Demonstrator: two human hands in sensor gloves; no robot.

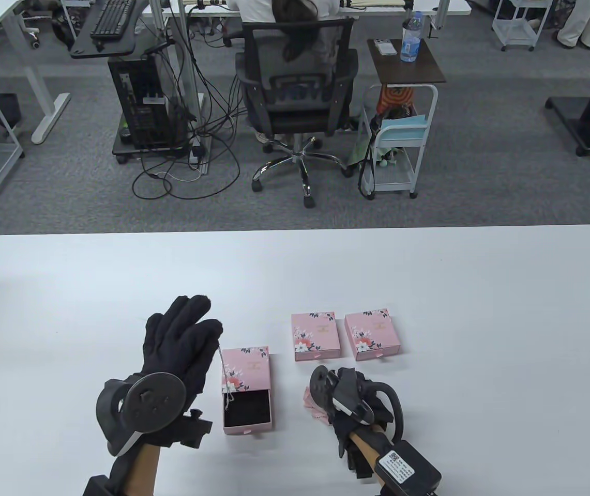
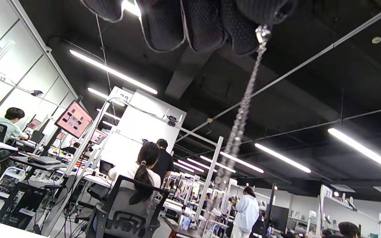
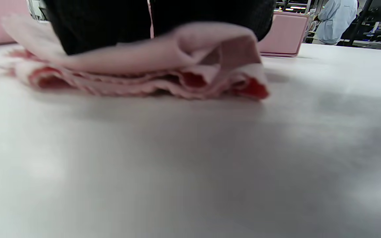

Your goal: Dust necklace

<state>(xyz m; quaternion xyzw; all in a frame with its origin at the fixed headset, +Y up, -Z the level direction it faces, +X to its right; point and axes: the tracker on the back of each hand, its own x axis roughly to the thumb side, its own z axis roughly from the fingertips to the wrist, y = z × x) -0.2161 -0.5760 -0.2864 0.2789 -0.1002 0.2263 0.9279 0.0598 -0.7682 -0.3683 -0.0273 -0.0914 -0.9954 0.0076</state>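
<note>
Necklace (image 1: 224, 373) hangs as a thin chain from the left hand (image 1: 183, 341), pinched at its top end between the fingertips (image 2: 243, 36); the other fingers sit close together, pointing up and away. Its lower end dangles just over the black tray of the open pink box (image 1: 247, 408), seemingly lifted out but not clear of it. Right hand (image 1: 357, 403) lies on the folded pink cloth (image 3: 144, 72) on the table (image 1: 481, 289). Its fingers rest on top of the cloth; whether they curl round it I cannot tell.

Step, by my read: necklace is up, cloth being fetched, dusting not started. Next move calls for gripping the cloth, raising it to the chain and running it down while the left hand keeps the chain hanging.

Room: two closed pink boxes (image 1: 315, 336) stand just behind the right hand. Open box sits between the hands, near the table's front edge. Wide bare tabletop to the right and behind.
</note>
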